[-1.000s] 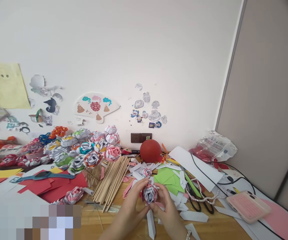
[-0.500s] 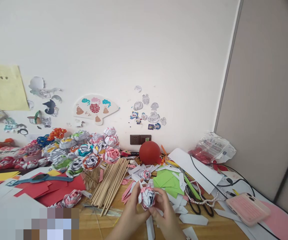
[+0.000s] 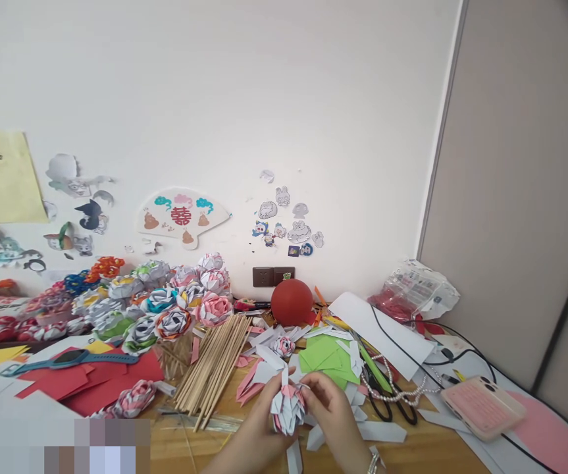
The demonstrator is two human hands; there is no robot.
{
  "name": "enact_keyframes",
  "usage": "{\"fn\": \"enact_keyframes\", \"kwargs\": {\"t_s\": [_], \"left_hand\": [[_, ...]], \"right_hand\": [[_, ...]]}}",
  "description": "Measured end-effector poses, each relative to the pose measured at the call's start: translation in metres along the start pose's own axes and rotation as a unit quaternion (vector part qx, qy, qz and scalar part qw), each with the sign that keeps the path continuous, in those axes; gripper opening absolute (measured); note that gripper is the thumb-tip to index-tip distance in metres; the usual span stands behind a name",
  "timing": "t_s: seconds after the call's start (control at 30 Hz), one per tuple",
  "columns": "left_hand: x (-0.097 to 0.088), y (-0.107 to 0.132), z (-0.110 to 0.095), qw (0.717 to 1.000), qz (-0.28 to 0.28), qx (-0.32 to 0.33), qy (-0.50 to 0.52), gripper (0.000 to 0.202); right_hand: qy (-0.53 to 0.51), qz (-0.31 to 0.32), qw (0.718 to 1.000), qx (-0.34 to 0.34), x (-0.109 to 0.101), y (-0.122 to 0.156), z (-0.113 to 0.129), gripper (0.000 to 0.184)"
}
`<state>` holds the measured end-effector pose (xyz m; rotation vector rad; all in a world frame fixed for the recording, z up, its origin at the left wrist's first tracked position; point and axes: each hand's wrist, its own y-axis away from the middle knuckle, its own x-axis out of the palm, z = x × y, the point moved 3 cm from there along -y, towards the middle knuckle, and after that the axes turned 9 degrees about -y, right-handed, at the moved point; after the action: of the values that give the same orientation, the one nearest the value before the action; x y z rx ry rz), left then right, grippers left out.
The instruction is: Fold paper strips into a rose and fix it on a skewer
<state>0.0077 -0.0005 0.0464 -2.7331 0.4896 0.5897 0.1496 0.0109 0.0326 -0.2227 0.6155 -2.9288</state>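
A folded paper flower [image 3: 289, 416], white with pink edges, is held between my two hands above the wooden table. My left hand [image 3: 262, 416] wraps its left side, thumb toward the top. With fingers pinched at the flower's upper right, my right hand [image 3: 327, 403] grips near a white paper strip that sticks up from it. A bracelet circles my right wrist. Just beyond the hands lie a small pink-and-white paper flower [image 3: 284, 345], pink folded strips [image 3: 249, 387] and green paper pieces [image 3: 327, 359].
Wooden sticks [image 3: 213, 372] lie left of my hands, near red paper sheets [image 3: 93, 382] and a blue watch [image 3: 70, 357]. Several paper flowers [image 3: 165, 299] are heaped at the back left. A red ball [image 3: 291, 303], scissors [image 3: 380, 395] and a pink phone-like case [image 3: 484, 407] stand around the right.
The paper flower has been tipped, so its side and the upright white strip now show. My right hand has shifted from below the flower to its upper right.
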Motion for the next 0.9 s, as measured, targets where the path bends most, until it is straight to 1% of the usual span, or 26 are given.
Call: {"fn": "enact_keyframes", "kwargs": {"t_s": [0.07, 0.17, 0.23, 0.27, 0.33, 0.43, 0.57, 0.7, 0.77, 0.83, 0.9], "left_hand": [[0.001, -0.001, 0.005, 1.0, 0.002, -0.024, 0.0, 0.076], [0.003, -0.001, 0.013, 0.996, 0.018, -0.08, 0.036, 0.093], [0.004, -0.002, 0.015, 0.996, 0.02, -0.068, 0.052, 0.098], [0.004, -0.002, 0.014, 0.997, 0.013, -0.052, 0.051, 0.095], [0.002, -0.003, 0.014, 0.999, -0.004, -0.023, 0.041, 0.082], [0.0, -0.003, 0.014, 1.0, -0.008, -0.006, 0.029, 0.069], [0.0, -0.002, 0.015, 1.0, -0.004, -0.003, 0.023, 0.063], [0.003, -0.002, 0.012, 1.0, -0.02, 0.01, 0.008, 0.062], [0.006, -0.002, 0.009, 1.0, -0.027, 0.012, -0.006, 0.058], [0.008, -0.002, 0.008, 0.999, -0.038, 0.016, -0.018, 0.054], [0.009, -0.001, 0.008, 0.998, -0.053, 0.021, -0.024, 0.052]], "right_hand": [[0.021, -0.007, 1.0, -0.001, -0.002, -0.001, -0.002, 0.025], [0.068, -0.036, 0.997, -0.01, -0.004, -0.001, -0.003, 0.023], [0.101, -0.057, 0.993, -0.02, -0.006, 0.0, -0.002, 0.023], [0.116, -0.062, 0.991, -0.024, -0.006, 0.0, -0.001, 0.023], [0.135, -0.055, 0.989, -0.025, -0.005, 0.001, 0.002, 0.023], [0.14, -0.034, 0.989, -0.03, -0.004, 0.0, 0.007, 0.024], [0.152, -0.021, 0.988, -0.025, -0.003, -0.001, 0.01, 0.022], [0.209, -0.022, 0.977, -0.019, -0.002, 0.001, 0.009, 0.018], [0.241, -0.032, 0.969, -0.033, 0.0, 0.005, 0.008, 0.019], [0.268, -0.05, 0.96, -0.061, 0.002, 0.009, 0.008, 0.022], [0.276, -0.066, 0.955, -0.083, 0.004, 0.011, 0.009, 0.026]]}}
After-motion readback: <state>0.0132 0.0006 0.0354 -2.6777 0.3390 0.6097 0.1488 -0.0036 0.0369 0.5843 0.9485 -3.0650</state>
